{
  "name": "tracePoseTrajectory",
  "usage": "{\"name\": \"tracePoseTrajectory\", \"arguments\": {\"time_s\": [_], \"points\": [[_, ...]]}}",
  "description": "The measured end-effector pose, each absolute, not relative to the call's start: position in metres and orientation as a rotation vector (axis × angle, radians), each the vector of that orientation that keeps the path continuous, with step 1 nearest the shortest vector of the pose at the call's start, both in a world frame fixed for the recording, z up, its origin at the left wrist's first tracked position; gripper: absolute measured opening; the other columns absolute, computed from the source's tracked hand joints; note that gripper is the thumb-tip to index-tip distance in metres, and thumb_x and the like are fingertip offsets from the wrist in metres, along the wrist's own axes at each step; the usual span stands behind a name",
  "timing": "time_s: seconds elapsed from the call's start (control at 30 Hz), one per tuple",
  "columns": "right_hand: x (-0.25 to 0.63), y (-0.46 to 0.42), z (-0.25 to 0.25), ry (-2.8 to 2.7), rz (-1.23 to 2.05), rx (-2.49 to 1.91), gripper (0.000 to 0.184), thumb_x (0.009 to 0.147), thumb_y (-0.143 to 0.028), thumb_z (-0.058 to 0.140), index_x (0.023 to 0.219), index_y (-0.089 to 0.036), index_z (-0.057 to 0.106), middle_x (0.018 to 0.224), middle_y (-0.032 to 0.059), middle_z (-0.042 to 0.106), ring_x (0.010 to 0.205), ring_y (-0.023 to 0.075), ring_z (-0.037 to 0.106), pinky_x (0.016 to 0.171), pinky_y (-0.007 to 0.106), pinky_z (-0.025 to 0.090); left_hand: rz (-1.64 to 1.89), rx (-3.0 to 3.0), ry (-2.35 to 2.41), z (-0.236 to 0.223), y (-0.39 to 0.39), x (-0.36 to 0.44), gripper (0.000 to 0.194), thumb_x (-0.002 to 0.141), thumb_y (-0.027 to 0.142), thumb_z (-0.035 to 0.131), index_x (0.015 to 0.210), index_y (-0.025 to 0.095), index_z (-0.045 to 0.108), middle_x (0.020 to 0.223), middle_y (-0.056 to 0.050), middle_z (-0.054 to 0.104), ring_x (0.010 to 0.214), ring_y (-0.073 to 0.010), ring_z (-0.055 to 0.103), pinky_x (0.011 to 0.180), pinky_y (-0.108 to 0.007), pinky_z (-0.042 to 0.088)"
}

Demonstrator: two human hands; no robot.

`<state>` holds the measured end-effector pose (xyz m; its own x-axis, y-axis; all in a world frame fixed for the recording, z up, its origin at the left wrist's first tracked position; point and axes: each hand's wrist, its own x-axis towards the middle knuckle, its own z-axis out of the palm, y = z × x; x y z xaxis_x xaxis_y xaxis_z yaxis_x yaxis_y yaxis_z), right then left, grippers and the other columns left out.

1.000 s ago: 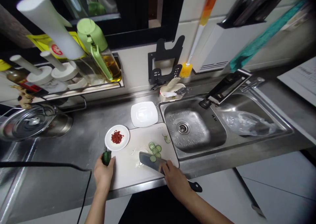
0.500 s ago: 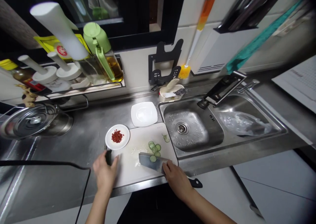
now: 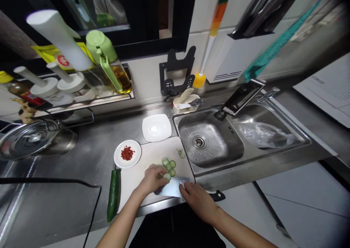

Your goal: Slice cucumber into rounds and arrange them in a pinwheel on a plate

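My right hand (image 3: 199, 200) grips a kitchen knife (image 3: 172, 188) where the broad blade meets the handle, and the black handle end sticks out to the right. The blade lies low over the front of the white cutting board (image 3: 136, 182). At the blade's upper edge, my left hand (image 3: 153, 180) has its fingertips closed on a cucumber slice (image 3: 166, 176). Several more cucumber slices (image 3: 172, 164) lie just beyond, and thin cucumber scraps (image 3: 181, 153) rest near the board's right edge. A long piece of cucumber (image 3: 113, 195) lies along the board's left side.
A round plate of chopped red pieces (image 3: 127, 164) touches the board's far left corner. Behind the board sits a white square plate (image 3: 156, 128). The sink (image 3: 218, 157) borders the right side; a black cable (image 3: 68, 181) crosses the left counter. A pot (image 3: 54, 146) stands farther back.
My left hand has left the cucumber at the board's left edge and moved right to the slices by the blade. The knife blade has tilted; my right hand still grips it.
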<state>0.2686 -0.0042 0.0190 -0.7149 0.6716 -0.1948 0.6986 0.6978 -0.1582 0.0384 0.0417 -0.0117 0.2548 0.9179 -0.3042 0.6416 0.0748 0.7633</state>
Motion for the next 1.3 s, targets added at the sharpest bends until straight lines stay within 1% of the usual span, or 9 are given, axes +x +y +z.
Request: {"name": "tracePoseTrajectory", "arguments": {"time_s": [0.07, 0.17, 0.3, 0.43, 0.63, 0.83, 0.93, 1.07, 1.3], "points": [[0.267, -0.006, 0.020, 2.766, -0.371, 1.093, 0.035, 0.082, -0.001, 0.045, 0.113, -0.014, 0.051, 0.097, 0.0087, 0.060, 0.080, 0.0182, 0.056, 0.068, 0.030, 0.040, 0.431, 1.572, 1.490, -0.017, 0.043, 0.035, 0.013, 0.067, 0.032, 0.065, 0.073, 0.020, 0.067, 0.073, 0.000, 0.065, 0.076, -0.0156, 0.056, 0.071, -0.025, 0.041], [0.265, -0.009, 0.022, 2.680, -0.538, 1.142, 0.029, 0.083, -0.003, 0.043, 0.105, -0.017, 0.054, 0.095, 0.0061, 0.059, 0.078, 0.0161, 0.056, 0.067, 0.027, 0.039, 0.450, 1.425, 1.565, -0.026, 0.044, 0.022, 0.022, 0.075, 0.034, 0.053, 0.072, 0.017, 0.065, 0.062, 0.002, 0.060, 0.060, -0.0115, 0.052, 0.059, -0.022, 0.039], [0.263, -0.013, 0.026, 2.440, -0.891, 1.354, 0.021, 0.083, -0.008, 0.042, 0.095, -0.020, 0.055, 0.097, 0.0045, 0.057, 0.074, 0.0130, 0.057, 0.064, 0.024, 0.037, 0.500, 1.290, 1.776, -0.037, 0.041, -0.009, 0.027, 0.075, 0.037, 0.049, 0.079, 0.018, 0.068, 0.069, 0.001, 0.065, 0.067, -0.0139, 0.057, 0.065, -0.024, 0.043], [0.251, -0.018, 0.019, 2.232, -1.057, 1.619, 0.025, 0.086, -0.007, 0.035, 0.096, -0.018, 0.055, 0.097, 0.0062, 0.059, 0.082, 0.0134, 0.058, 0.072, 0.023, 0.039, 0.553, 1.184, 1.836, -0.047, 0.031, -0.020, 0.034, 0.072, 0.038, 0.052, 0.093, 0.018, 0.068, 0.069, 0.000, 0.065, 0.066, -0.0145, 0.058, 0.066, -0.025, 0.044], [0.223, -0.013, 0.004, 2.119, -1.069, 1.726, 0.031, 0.087, -0.007, 0.031, 0.107, -0.011, 0.054, 0.098, 0.0114, 0.063, 0.092, 0.0192, 0.059, 0.080, 0.028, 0.040, 0.655, 1.176, 1.910, -0.050, 0.023, 0.006, 0.027, 0.074, 0.036, 0.054, 0.091, 0.017, 0.064, 0.060, 0.004, 0.057, 0.055, -0.0106, 0.052, 0.060, -0.023, 0.042], [0.208, -0.007, 0.010, 2.053, -1.040, 1.688, 0.044, 0.084, -0.003, 0.030, 0.125, -0.009, 0.046, 0.104, 0.0145, 0.063, 0.098, 0.0211, 0.059, 0.082, 0.029, 0.040, 0.700, 1.387, 2.013, -0.051, 0.012, 0.007, 0.029, 0.076, 0.030, 0.056, 0.100, 0.016, 0.063, 0.080, -0.005, 0.062, 0.069, -0.0157, 0.057, 0.074, -0.031, 0.046], [0.205, -0.004, 0.014, 2.028, -0.988, 1.655, 0.054, 0.080, -0.001, 0.031, 0.133, -0.010, 0.037, 0.105, 0.0151, 0.064, 0.097, 0.0230, 0.060, 0.078, 0.031, 0.042, 0.721, 1.456, 2.018, -0.057, 0.005, 0.005, 0.031, 0.076, 0.026, 0.056, 0.105, 0.015, 0.063, 0.086, -0.006, 0.060, 0.069, -0.0155, 0.056, 0.075, -0.032, 0.048], [0.198, 0.000, 0.023, 2.038, -0.928, 1.587, 0.056, 0.078, 0.001, 0.032, 0.133, -0.010, 0.038, 0.096, 0.0147, 0.066, 0.092, 0.0229, 0.063, 0.074, 0.030, 0.044, 0.781, 1.453, 2.020, -0.063, 0.000, 0.008, 0.027, 0.078, 0.026, 0.053, 0.102, 0.017, 0.064, 0.094, -0.007, 0.059, 0.068, -0.0144, 0.056, 0.075, -0.032, 0.048], [0.177, -0.008, 0.039, 2.158, -0.813, 1.482, 0.056, 0.077, 0.004, 0.031, 0.131, -0.009, 0.041, 0.092, 0.0157, 0.066, 0.086, 0.0236, 0.064, 0.069, 0.029, 0.046, 0.836, 1.391, 2.016, -0.068, -0.001, 0.008, 0.028, 0.077, 0.027, 0.055, 0.102, 0.017, 0.064, 0.090, -0.007, 0.058, 0.065, -0.0140, 0.055, 0.071, -0.031, 0.049]]}}
